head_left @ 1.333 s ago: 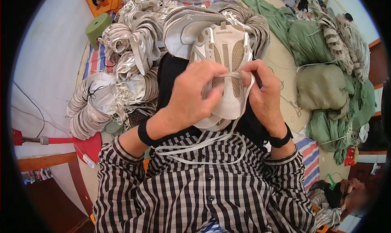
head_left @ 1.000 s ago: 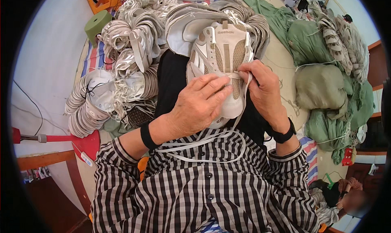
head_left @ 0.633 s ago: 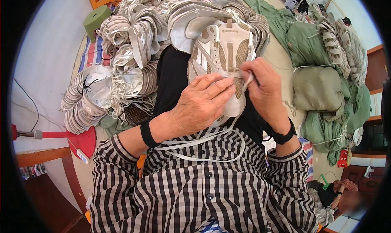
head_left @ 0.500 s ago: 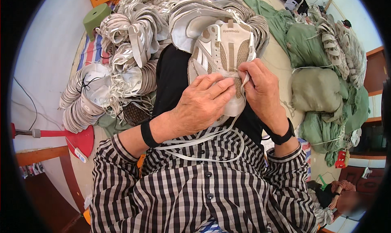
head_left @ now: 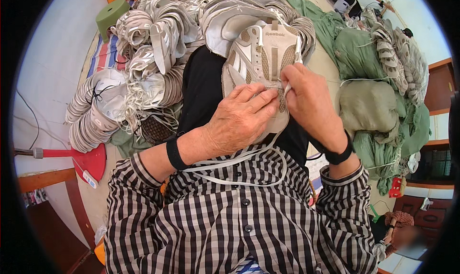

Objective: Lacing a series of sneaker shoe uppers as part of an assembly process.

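Observation:
A beige and white shoe upper (head_left: 261, 58) with tan mesh panels lies on my lap, its tongue end pointing away from me. My left hand (head_left: 243, 113) grips the near part of the upper, its fingers pressed side by side over the eyelet area and its thumb hidden. Right beside those fingertips, my right hand (head_left: 309, 94) pinches a flat white shoelace (head_left: 287, 88) at the upper's right side. A long loop of the white shoelace (head_left: 230, 182) hangs toward me across my checked shirt.
Stacked shoe uppers (head_left: 230, 22) lie just beyond my knees, with more bundled uppers (head_left: 96, 108) and a tangle of white laces (head_left: 141, 104) at left. A green stool (head_left: 111, 12) stands at far left. Green sacks (head_left: 369, 101) line the right. Another person (head_left: 397, 226) sits at lower right.
My right hand has turned slightly and its fingers have closed in nearer the upper with the lace. My left hand stays almost in place. The whole view has shifted a little.

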{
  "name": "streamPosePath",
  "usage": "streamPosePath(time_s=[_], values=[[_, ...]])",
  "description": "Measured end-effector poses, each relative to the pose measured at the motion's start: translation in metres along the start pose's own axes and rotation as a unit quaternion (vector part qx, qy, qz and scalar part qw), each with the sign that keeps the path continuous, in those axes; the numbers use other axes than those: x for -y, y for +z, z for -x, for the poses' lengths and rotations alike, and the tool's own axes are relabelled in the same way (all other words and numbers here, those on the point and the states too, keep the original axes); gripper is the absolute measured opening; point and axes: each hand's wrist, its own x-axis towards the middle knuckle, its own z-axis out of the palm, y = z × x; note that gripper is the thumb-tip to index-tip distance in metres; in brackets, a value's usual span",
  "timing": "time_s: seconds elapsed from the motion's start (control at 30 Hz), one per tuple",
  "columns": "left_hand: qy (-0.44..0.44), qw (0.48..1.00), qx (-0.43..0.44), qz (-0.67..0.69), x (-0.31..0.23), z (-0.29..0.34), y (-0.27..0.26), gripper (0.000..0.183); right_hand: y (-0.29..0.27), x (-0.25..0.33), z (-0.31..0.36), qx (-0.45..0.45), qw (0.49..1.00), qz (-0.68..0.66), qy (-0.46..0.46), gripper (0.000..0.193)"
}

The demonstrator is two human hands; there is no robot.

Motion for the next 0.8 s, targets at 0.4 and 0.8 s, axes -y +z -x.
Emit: streamPosePath(time_s=[0.4, 0.8], values=[[-0.007, 1.000, 0.004, 0.016, 0.000, 0.000, -0.004, 0.041, 0.000, -0.004, 0.000, 0.000, 0.979, -0.169, 0.116, 0.017], [-0.001, 1.000, -0.004, 0.004, 0.002, 0.000, 0.000, 0.038, 0.002, 0.001, -0.008, 0.015, 0.995, 0.026, -0.098, 0.029]])
